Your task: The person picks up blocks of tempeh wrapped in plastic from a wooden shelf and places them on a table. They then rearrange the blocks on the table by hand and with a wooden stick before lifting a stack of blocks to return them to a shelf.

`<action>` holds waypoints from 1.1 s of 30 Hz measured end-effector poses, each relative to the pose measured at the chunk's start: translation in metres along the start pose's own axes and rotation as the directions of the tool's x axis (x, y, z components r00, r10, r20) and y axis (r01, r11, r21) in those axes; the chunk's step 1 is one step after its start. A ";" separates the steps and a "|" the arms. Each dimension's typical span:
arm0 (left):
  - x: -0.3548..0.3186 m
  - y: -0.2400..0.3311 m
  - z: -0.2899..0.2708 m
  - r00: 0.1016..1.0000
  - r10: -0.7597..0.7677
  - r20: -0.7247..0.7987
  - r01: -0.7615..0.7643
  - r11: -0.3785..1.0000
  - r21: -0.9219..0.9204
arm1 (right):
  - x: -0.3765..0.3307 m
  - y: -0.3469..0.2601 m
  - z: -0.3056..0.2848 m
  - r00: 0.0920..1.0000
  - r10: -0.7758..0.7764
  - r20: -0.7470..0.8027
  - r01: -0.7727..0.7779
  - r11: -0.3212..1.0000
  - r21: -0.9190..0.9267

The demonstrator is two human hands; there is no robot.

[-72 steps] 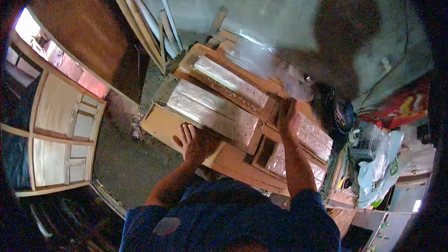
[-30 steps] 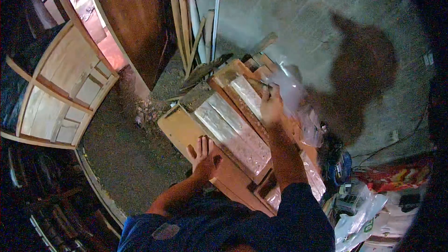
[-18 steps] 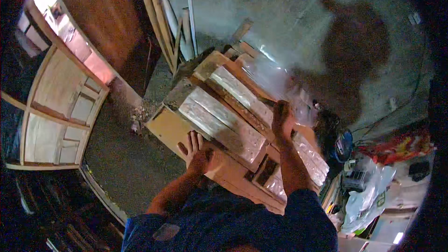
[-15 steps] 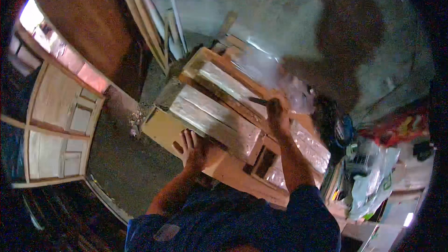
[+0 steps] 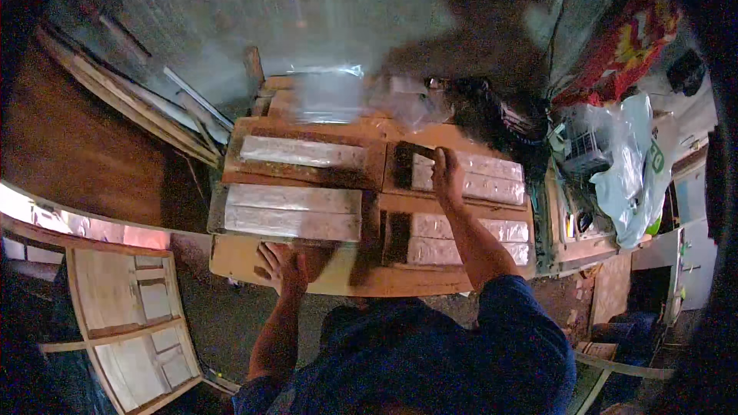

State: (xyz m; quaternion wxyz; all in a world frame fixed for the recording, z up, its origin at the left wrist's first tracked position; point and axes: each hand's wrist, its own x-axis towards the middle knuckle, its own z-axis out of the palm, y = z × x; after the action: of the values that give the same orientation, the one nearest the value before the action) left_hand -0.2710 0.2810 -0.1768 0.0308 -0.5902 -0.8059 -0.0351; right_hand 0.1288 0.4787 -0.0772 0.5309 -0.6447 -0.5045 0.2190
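Note:
My right hand (image 5: 447, 177) is closed around a dark, narrow stick-like tool (image 5: 417, 151), which points left; its exact kind is too blurred to tell. The hand is over the far right pair of pale, plastic-wrapped blocks (image 5: 492, 177), lying in a shallow brown wooden tray. At the front left, my left hand (image 5: 283, 267) rests with fingers spread on the table's front edge (image 5: 238, 255). Just beyond those fingers lies a larger wrapped pair (image 5: 292, 213). A single wrapped strip (image 5: 304, 152) sits behind it, and another wrapped pair (image 5: 469, 238) is at the near right.
Clear plastic sheeting (image 5: 330, 96) lies at the table's back, beside a dark heap (image 5: 500, 107). A pale plastic bag (image 5: 626, 177) and grey basket (image 5: 584, 150) stand to the right. Wooden poles (image 5: 131, 100) lean at the left, above a panelled wooden cabinet (image 5: 127, 292).
The view has turned, so the table now lies nearly level. My right hand with the dark tool has moved from near the left-hand strip to the far right blocks. My left hand stays at the front edge.

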 end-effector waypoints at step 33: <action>-0.114 0.007 -0.008 0.989 -0.008 0.148 0.071 0.900 -0.429 | 0.073 0.092 -0.004 0.869 0.344 0.356 -0.438 0.870 0.226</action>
State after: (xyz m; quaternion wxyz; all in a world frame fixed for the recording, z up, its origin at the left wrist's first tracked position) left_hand -0.2303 0.1741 -0.1788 -0.1595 -0.5666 -0.7899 -0.1718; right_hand 0.1991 0.5479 -0.1407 0.4819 -0.6047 -0.3982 0.4936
